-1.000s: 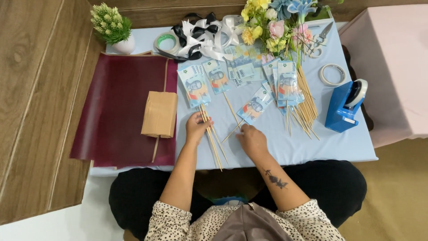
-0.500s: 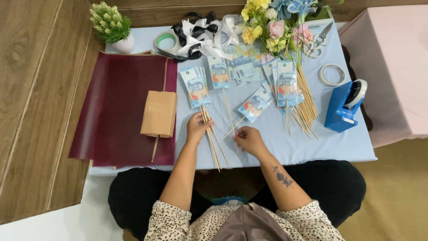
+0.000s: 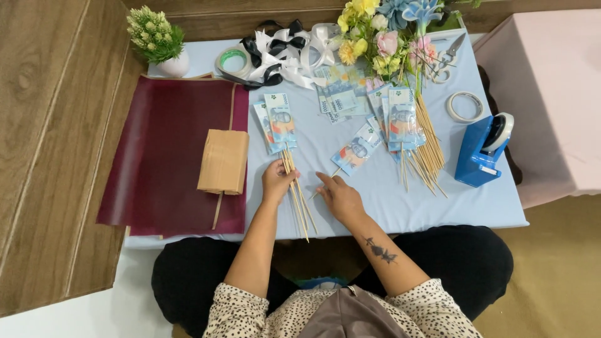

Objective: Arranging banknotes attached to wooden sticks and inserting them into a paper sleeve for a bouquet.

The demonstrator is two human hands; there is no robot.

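Left hand [image 3: 277, 181] fingers clamped on skewer bundle [image 3: 297, 200] carrying two banknotes [image 3: 275, 125], right hand [image 3: 338, 195] fingers apart, flat just right of bundle, touching one skewered banknote [image 3: 355, 149]

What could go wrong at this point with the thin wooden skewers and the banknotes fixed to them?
The left hand rests on a bunch of thin wooden skewers whose lower ends reach toward the light blue table's near edge; a nudge might roll some off. The right hand touches the stick of a single skewered blue banknote lying close to other skewered notes; dragging it may snag them or crease the paper.
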